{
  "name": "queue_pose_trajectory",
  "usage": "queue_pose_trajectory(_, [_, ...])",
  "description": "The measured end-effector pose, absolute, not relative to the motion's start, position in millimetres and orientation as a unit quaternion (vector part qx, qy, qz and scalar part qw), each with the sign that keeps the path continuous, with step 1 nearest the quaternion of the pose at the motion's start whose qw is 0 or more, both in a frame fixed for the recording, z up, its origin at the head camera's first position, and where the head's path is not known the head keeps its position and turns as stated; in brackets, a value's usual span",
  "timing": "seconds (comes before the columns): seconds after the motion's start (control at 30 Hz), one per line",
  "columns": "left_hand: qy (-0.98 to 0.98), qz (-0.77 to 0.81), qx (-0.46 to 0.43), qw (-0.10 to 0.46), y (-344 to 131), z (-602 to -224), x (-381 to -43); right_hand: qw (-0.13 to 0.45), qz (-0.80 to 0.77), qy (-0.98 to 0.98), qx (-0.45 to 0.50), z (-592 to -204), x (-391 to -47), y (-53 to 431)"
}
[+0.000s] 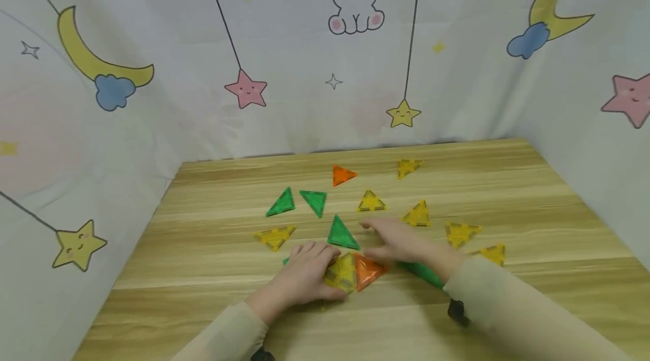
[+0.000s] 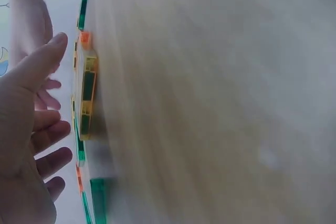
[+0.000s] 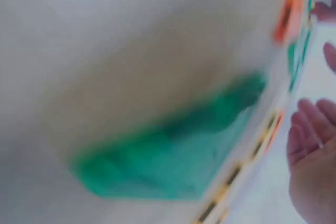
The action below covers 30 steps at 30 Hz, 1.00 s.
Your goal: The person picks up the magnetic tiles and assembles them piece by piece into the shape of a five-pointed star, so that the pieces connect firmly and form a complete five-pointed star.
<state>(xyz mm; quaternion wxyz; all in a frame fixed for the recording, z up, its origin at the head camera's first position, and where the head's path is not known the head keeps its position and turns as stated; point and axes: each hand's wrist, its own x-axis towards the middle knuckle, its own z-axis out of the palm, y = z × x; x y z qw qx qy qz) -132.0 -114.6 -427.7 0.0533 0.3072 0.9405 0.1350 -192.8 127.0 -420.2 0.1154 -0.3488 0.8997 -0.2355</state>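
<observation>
My left hand [image 1: 307,273] is over a yellow triangular magnetic tile [image 1: 346,272], its thumb and fingers spread around the tile's near and far sides. In the left wrist view the fingers [image 2: 55,161] are loosely bent, with the yellow tile [image 2: 89,98] beyond them. An orange triangular tile [image 1: 368,272] lies against the yellow one's right side. To the right, my right hand [image 1: 406,242] hovers with fingers apart and nothing between them. Beneath its wrist is a green tile [image 1: 424,273], blurred and large in the right wrist view. Another green triangle [image 1: 342,234] lies between the hands.
More translucent triangles are spread over the wooden table [image 1: 213,293]: green ones [image 1: 315,201] at the back left, an orange one [image 1: 343,175] at the far middle, several yellow ones [image 1: 461,233] to the right. A printed white curtain [image 1: 304,45] borders the table's back and sides.
</observation>
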Motion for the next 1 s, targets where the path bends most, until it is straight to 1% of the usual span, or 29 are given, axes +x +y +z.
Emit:
queue_pose_trajectory(0.13, [0.932,0.139,0.329,0.057,-104.6,-427.1,-138.4,0.08,-0.228,0.925,-0.294,-415.0,-223.0,133.5])
queue_pose_trajectory(0.27, [0.926,0.131,0.347,0.069,-96.1,-430.1,-141.2,0.083,-0.22,0.937,-0.259,-416.1,-239.0,136.9])
queue_pose_trajectory(0.33, [0.925,0.13,0.35,0.07,-94.2,-432.2,-141.4,0.082,-0.21,0.939,-0.259,-417.6,-243.8,136.5])
queue_pose_trajectory(0.5, [0.921,0.139,0.357,0.066,-91.5,-434.5,-141.3,0.083,-0.181,0.943,-0.266,-421.0,-251.7,135.0])
queue_pose_trajectory(0.67, [0.922,0.137,0.357,0.066,-90.3,-434.3,-140.3,0.103,-0.169,0.944,-0.263,-424.1,-256.0,132.0])
queue_pose_trajectory(0.8, [0.922,0.131,0.36,0.059,-90.3,-435.1,-140.2,0.103,-0.157,0.941,-0.283,-421.8,-255.5,132.4])
queue_pose_trajectory(1.0, [0.919,0.131,0.369,0.045,-91.4,-438.5,-139.5,0.108,-0.169,0.939,-0.281,-420.5,-254.4,131.4])
